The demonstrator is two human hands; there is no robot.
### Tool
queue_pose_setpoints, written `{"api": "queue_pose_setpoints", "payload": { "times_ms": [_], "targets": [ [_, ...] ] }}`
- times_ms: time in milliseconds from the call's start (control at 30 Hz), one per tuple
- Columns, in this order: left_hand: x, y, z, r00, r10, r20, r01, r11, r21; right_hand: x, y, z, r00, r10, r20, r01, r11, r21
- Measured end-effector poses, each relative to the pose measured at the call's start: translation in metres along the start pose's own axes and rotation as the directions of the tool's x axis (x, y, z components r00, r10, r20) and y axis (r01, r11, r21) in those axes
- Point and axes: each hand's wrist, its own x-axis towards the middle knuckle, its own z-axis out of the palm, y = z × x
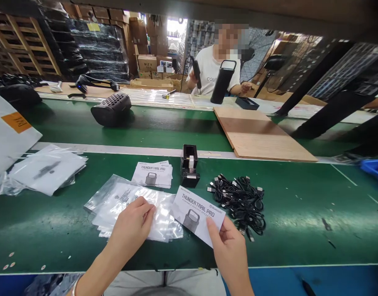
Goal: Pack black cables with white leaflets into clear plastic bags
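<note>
Both arms are bare, no sleeves at all, just a thin silvery bracelet [73, 287] well back from the left hand [130, 228] fingers.

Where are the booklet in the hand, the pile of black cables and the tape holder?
booklet [197, 215]: head view, middle of its cover.
black cables [240, 199]: head view, centre of the pile.
tape holder [189, 166]: head view, front.

My left hand [132, 228] covers part of the top clear bag [158, 213], so I cannot see where its opening lies. My right hand [229, 250] hides the booklet's [197, 213] lower corner, and both forearms run off the bottom edge. The small print under the booklet title is too fine to read. The cables [238, 199] tangle too densely to count. The blue bin [375, 168] is cut by the right edge.
</note>
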Motion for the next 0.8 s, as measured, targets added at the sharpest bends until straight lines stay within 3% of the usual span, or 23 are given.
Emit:
{"api": "queue_pose_setpoints", "payload": {
  "times_ms": [267, 400, 500, 633, 800],
  "targets": [
    [-0.001, 0.003, 0.001, 1.0, 0.024, -0.011, -0.024, 1.0, 0.003, -0.001, -0.001, 0.022, 0.99, -0.128, -0.066, 0.123, 0.989, -0.077],
    [-0.005, 0.001, 0.006, 0.997, 0.019, -0.074, -0.023, 0.998, -0.058, -0.004, -0.001, 0.031, 0.993, -0.103, -0.054, 0.095, 0.987, -0.129],
    [-0.009, -0.004, 0.014, 0.986, 0.005, -0.169, -0.026, 0.992, -0.12, -0.009, -0.003, 0.026, 0.995, 0.03, 0.097, -0.02, 0.994, -0.11],
    [-0.015, -0.01, 0.024, 0.973, 0.089, -0.214, -0.119, 0.984, -0.134, -0.008, -0.004, 0.015, 0.917, 0.235, 0.323, -0.192, 0.968, -0.161],
    [-0.017, -0.009, 0.028, 0.961, 0.203, -0.19, -0.219, 0.973, -0.068, 0.003, -0.011, 0.011, 0.843, 0.257, 0.472, -0.188, 0.964, -0.19]
  ]
}}
